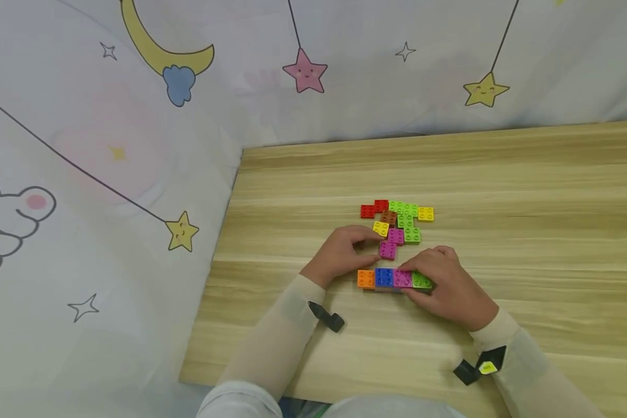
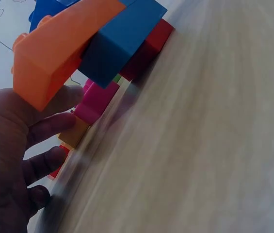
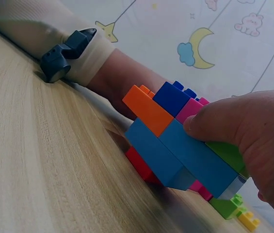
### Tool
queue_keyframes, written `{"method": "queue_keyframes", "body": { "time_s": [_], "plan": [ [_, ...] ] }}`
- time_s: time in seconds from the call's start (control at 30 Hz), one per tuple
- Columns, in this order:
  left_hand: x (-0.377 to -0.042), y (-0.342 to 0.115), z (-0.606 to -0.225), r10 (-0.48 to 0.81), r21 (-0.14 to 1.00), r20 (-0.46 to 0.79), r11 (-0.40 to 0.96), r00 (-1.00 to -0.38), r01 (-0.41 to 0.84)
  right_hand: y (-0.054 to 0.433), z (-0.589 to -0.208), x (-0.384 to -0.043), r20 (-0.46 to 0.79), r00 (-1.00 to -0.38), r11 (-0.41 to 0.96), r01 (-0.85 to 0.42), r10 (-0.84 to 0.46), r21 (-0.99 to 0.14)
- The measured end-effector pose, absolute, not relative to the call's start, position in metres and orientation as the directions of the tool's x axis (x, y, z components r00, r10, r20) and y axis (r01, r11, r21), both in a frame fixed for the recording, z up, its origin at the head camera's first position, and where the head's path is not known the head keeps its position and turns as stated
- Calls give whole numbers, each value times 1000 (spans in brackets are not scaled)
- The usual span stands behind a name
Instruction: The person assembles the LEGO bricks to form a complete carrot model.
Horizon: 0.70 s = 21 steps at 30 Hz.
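Observation:
My right hand (image 1: 446, 287) grips the right end of a built brick block, its thumb on the side facing me. The block's top row shows an orange brick (image 1: 366, 279), a blue brick (image 1: 384, 277), a magenta brick (image 1: 403, 278) and a green brick (image 1: 421, 281). Below these, lighter blue bricks (image 3: 200, 158) sit over a red brick (image 3: 141, 166). My left hand (image 1: 342, 255) reaches in beyond the block with fingers apart and slightly bent. Its fingertips are right beside a loose yellow brick (image 1: 381, 228) and a loose magenta brick (image 1: 388, 250).
Behind the block lie more loose bricks: red bricks (image 1: 367, 211), a brown brick (image 1: 389, 217), several green bricks (image 1: 412, 234) and a yellow brick (image 1: 425, 213). The wooden table (image 1: 554, 232) meets a printed curtain (image 1: 366, 110) at the back and left.

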<state>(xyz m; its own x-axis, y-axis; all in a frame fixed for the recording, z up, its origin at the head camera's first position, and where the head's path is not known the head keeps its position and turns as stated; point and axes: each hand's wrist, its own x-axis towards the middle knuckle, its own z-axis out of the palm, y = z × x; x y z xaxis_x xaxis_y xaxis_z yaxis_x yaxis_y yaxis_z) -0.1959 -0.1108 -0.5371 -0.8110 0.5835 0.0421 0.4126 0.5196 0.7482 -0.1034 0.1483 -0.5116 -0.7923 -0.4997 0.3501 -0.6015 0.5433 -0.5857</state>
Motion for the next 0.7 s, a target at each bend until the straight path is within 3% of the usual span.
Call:
{"method": "queue_keyframes", "body": {
  "time_s": [0.33, 0.7],
  "plan": [
    [-195, -106, -534, 602, 689, -45, 597, -797, 411, 147, -511, -103, 354, -790, 536, -604, -501, -590],
    [-195, -100, -533, 597, 636, -20, 627, -802, 450, 146, -512, -102, 358, -788, 541, -608, -501, -581]
  ]
}}
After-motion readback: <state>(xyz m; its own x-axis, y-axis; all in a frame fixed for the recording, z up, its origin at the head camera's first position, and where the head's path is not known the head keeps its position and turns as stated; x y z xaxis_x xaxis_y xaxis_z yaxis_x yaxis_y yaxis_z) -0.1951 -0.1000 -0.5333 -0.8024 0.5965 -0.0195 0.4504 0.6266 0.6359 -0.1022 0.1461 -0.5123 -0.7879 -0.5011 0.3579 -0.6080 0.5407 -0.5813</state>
